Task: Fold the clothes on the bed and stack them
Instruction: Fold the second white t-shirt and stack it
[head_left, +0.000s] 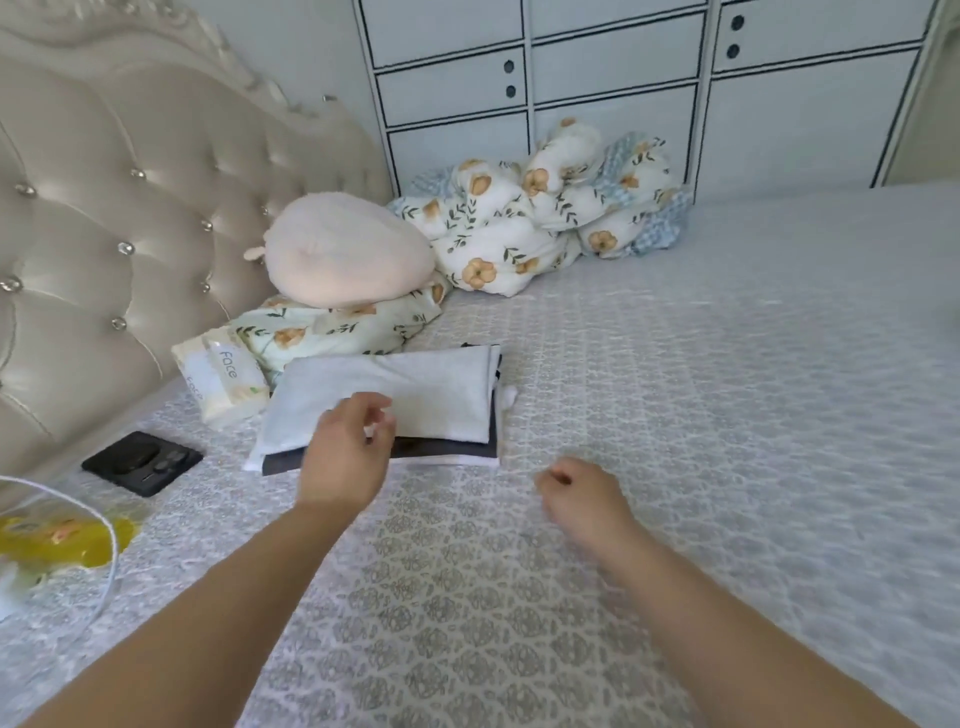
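Observation:
A stack of folded clothes (436, 400) lies on the bed left of centre, with a light grey piece on top, a dark grey one beneath and a white one at the bottom. My left hand (345, 452) hovers over the stack's near edge, fingers loosely curled, holding nothing. My right hand (584, 501) is above the patterned bed cover to the right of the stack, fingers loosely curled and empty.
The bed (727, 415) carries a floral quilt (540, 218) bunched at the far side, a pink plush pillow (345, 254) on a floral pillow, a tissue pack (218, 379), a black phone (141, 462) and a yellow packet (57, 540). A tufted headboard (104, 208) is at the left.

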